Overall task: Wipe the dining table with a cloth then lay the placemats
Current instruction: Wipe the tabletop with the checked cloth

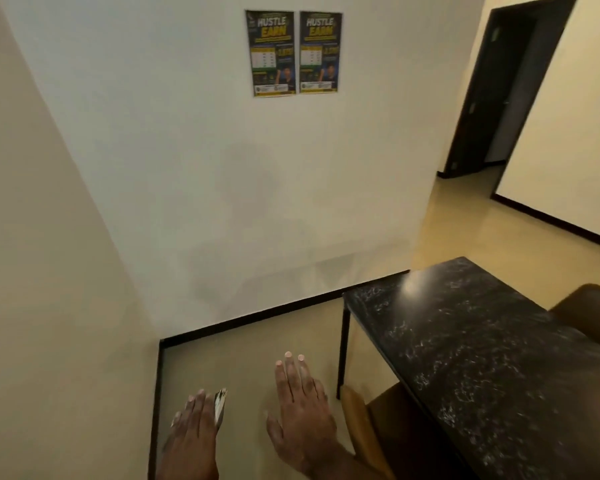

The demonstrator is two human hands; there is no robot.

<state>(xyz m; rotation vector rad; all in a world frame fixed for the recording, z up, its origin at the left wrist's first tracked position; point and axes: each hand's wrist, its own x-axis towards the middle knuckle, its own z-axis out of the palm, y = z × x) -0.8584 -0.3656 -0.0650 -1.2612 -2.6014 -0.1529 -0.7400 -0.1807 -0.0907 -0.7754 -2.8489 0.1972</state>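
The dining table (471,348) has a black marble top with white veins and thin dark legs; it stands at the lower right and nothing lies on the visible part. My left hand (193,433) is at the bottom left, over the floor, holding a small flat patterned piece (220,405) by its edge; what it is I cannot tell. My right hand (300,408) is flat with fingers spread, holding nothing, left of the table. No cloth or placemat is recognisable.
A brown upholstered chair (368,427) is tucked under the table's near side, and another brown chair (589,306) sits at its far side. A white wall with two posters (293,53) faces me. A dark doorway (503,84) opens at the back right.
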